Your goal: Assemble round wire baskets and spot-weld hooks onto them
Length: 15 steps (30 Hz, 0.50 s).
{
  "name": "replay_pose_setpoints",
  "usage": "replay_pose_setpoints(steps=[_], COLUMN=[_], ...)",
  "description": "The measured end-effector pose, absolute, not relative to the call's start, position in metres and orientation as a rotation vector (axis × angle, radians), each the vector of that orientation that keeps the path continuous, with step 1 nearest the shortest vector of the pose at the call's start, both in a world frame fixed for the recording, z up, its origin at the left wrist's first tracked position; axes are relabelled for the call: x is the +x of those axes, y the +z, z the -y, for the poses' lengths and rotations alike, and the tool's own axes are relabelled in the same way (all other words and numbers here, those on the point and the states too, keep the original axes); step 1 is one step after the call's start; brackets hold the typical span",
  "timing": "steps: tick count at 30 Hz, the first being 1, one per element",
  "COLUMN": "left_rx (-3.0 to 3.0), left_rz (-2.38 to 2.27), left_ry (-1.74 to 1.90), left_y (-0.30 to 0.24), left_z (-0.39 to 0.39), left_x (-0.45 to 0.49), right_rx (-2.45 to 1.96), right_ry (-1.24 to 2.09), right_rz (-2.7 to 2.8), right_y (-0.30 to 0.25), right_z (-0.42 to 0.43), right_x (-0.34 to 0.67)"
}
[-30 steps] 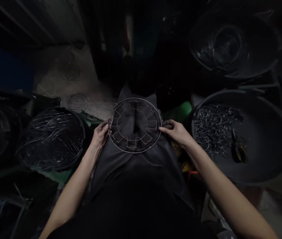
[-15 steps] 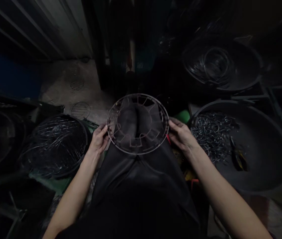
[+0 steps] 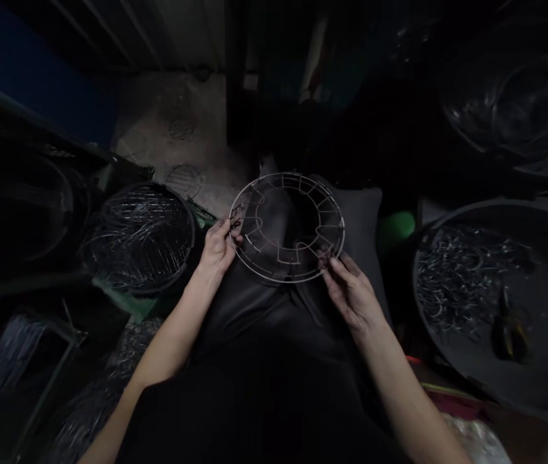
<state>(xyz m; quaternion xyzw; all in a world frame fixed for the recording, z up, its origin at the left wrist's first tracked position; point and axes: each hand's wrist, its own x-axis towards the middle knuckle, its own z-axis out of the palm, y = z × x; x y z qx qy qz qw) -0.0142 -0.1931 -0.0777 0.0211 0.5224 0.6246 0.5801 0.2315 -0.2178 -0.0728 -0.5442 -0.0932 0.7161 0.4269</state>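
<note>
A round metal wire frame (image 3: 287, 281), with an outer ring and bent wire loops running inward, is held above my lap. My left hand (image 3: 219, 248) pinches its left rim between thumb and fingers. At the lower right of the rim, my right hand (image 3: 351, 287) grips the wire with thumb and fingertips. The ring lies nearly level, and my dark trousers show through its open middle.
To the left, a dark tub (image 3: 189, 254) holds many thin wire pieces. On the right, a wide basin (image 3: 544, 303) contains bent wire bits and yellow-handled pliers (image 3: 512, 335). Wire grids (image 3: 184, 180) lie on the floor ahead. Another basin with coiled wire (image 3: 529, 106) stands at the upper right.
My view has turned, so the surroundings shift rightward. The ring has turned in my hands, and my right hand sits lower on its rim. Both hands still hold it.
</note>
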Motion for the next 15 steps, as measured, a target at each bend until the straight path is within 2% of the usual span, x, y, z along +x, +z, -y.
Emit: replay_pose_setpoints(steps=[5, 10, 15], left_rx=[0.21, 0.431, 0.518], left_rz=[-1.04, -1.034, -0.998], left_ry=[1.396, 1.228, 1.138], left_y=[-0.078, -0.081, -0.068], left_z=[0.203, 0.199, 0.191], left_x=[-0.022, -0.018, -0.007], right_rx=[-1.437, -1.577, -1.62], right_ry=[1.913, 1.563, 1.473], right_rz=[0.605, 1.028, 1.4], right_y=[-0.066, -0.044, -0.019], right_z=[0.224, 0.184, 0.152], right_x=[0.271, 0.297, 0.296])
